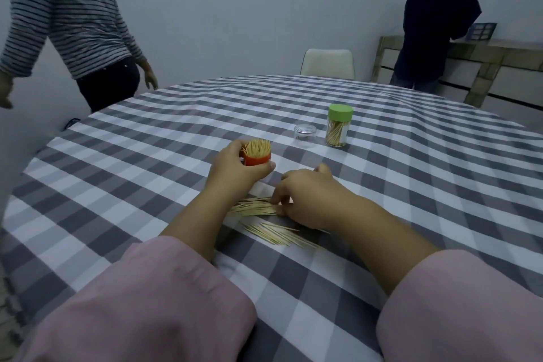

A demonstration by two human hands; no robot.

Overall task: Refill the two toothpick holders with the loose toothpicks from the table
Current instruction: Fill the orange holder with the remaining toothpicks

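Lying nearest on the checked tablecloth (293, 288), a loose fan of toothpicks (279, 233) is seen just in front of the forearms, and a second bunch (255, 207) lies a little farther on, under the right hand (305, 200). That hand is laid over the bunch with its fingertips (276, 200) curled down onto the sticks, apparently pinching or raking some together; whether any are truly gripped cannot be told. The two hands are held close together but not touching. Just beyond, the orange holder (255, 159) is clasped by the left hand (235, 170), fingers wrapped round its side, with the open top packed with upright toothpicks. Farther off, well apart from the hands, a clear cap (305, 135) is set just beside the green-lidded holder (338, 126), which looks partly filled.

The sticks are judged very light, thin, stiff yet easily snapped, and smooth enough to roll or scatter; a small aligned bundle is best pinched near its middle, then stood on end into the holder. The holder itself is judged light and tippable, so it is best steadied round its wall while sticks are pushed in among those already packed
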